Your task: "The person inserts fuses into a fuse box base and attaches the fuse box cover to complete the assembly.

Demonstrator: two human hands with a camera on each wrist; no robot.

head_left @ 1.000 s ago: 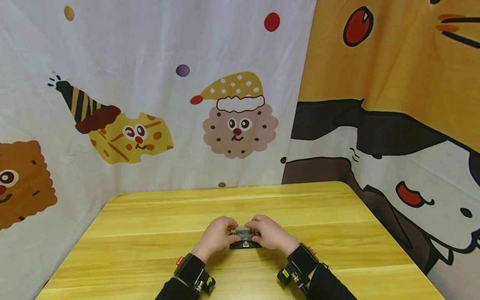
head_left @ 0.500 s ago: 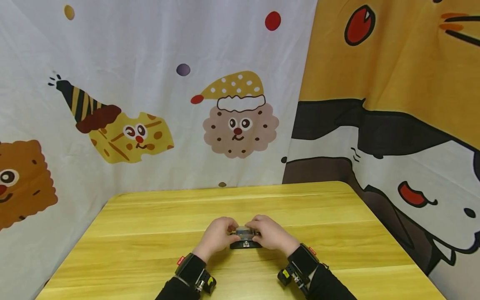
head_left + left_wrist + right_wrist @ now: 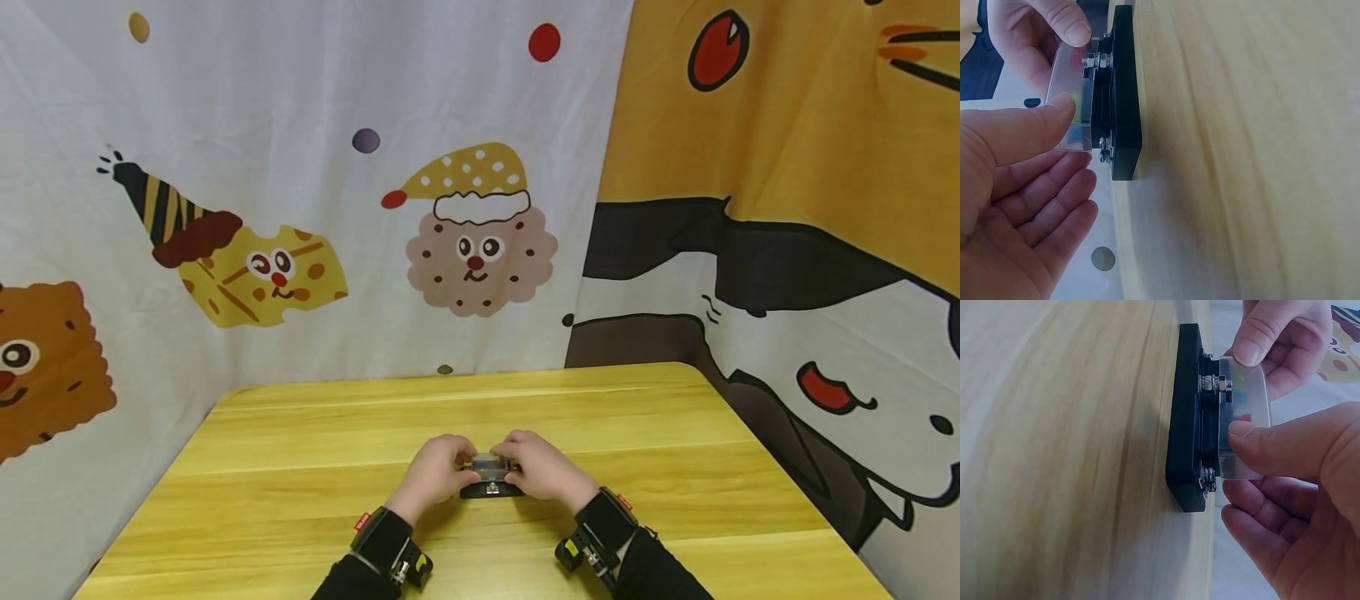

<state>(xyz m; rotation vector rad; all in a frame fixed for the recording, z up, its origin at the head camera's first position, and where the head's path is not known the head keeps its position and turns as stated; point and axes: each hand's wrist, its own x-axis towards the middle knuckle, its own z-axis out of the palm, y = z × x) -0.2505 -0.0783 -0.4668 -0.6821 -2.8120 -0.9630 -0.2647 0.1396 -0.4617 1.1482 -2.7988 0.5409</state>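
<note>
A small device with a black base (image 3: 491, 490) sits on the table, metal bolts and nuts (image 3: 1211, 383) along its side. Over it is a clear plastic cover (image 3: 491, 469), with red, yellow and blue patches showing through in the wrist views. My left hand (image 3: 432, 472) pinches the cover's left end, thumb (image 3: 1054, 115) on the near face and fingers behind. My right hand (image 3: 546, 468) pinches the right end the same way, its thumb (image 3: 1254, 447) pressed on the near face. The fingertips behind the cover are partly hidden.
The wood-grain table (image 3: 300, 517) spreads around the device on all sides. A curtain (image 3: 300, 100) printed with cartoon figures hangs behind it, and another patterned cloth (image 3: 750, 250) hangs at the right. A black strap with a camera (image 3: 596, 533) is on each wrist.
</note>
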